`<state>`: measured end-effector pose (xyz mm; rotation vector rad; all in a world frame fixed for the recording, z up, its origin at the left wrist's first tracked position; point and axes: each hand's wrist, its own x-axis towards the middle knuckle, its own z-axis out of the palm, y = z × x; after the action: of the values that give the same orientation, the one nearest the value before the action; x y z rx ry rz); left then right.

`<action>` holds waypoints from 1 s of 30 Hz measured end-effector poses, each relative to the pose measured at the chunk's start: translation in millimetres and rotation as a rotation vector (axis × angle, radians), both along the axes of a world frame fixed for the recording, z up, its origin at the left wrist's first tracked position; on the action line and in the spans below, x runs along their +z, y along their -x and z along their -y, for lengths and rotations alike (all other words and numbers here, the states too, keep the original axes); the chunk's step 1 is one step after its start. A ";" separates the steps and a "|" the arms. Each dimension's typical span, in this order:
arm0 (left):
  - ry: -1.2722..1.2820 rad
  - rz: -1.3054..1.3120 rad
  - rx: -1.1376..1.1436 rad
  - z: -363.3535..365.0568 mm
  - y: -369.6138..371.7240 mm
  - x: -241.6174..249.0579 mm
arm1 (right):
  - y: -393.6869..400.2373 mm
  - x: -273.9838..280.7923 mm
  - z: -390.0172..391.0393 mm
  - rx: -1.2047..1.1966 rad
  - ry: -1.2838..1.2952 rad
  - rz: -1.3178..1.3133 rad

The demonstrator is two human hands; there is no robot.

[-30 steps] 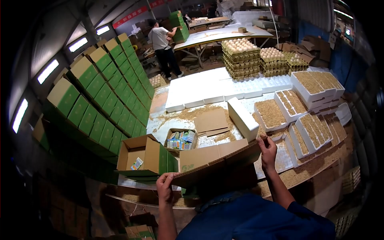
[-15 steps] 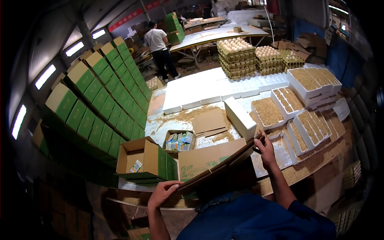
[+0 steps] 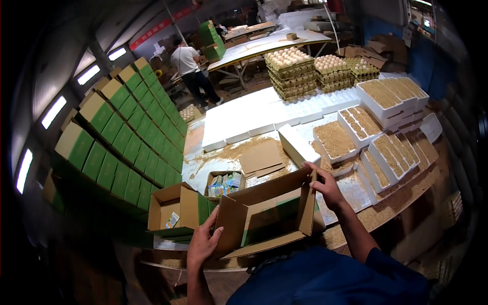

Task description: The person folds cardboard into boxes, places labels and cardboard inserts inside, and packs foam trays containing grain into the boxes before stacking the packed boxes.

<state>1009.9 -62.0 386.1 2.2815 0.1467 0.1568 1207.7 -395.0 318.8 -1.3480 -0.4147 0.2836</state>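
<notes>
I hold a brown cardboard box point(image 3: 267, 213) with green printed sides in front of me, opened up with its flaps out. My left hand point(image 3: 203, 243) grips its left end flap. My right hand point(image 3: 325, 187) grips its right upper corner. The box hangs over the near edge of the worktable point(image 3: 201, 162). Just left of it stands another open green and brown carton point(image 3: 175, 208) with a small packet inside.
A small box of packets point(image 3: 224, 182) and flat cardboard sheets point(image 3: 260, 157) lie behind. White foam trays of husk point(image 3: 333, 140) fill the right side. Stacked egg trays point(image 3: 290, 71) stand farther back. A wall of green cartons point(image 3: 127, 132) rises at left. A person point(image 3: 190, 71) stands far off.
The flat folded box has been pulled open into a box shape and tilted toward me. My left hand moved from its underside edge to the left flap.
</notes>
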 end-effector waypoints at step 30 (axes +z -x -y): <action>-0.601 -0.419 -0.622 24.2 -45.0 -14.6 | -28.8 -101.9 -69.4 -0.138 0.379 0.140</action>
<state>1054.9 -86.3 371.5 2.8022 -0.4536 -0.6876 1236.5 -325.6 216.9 -1.7672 -0.3943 0.1579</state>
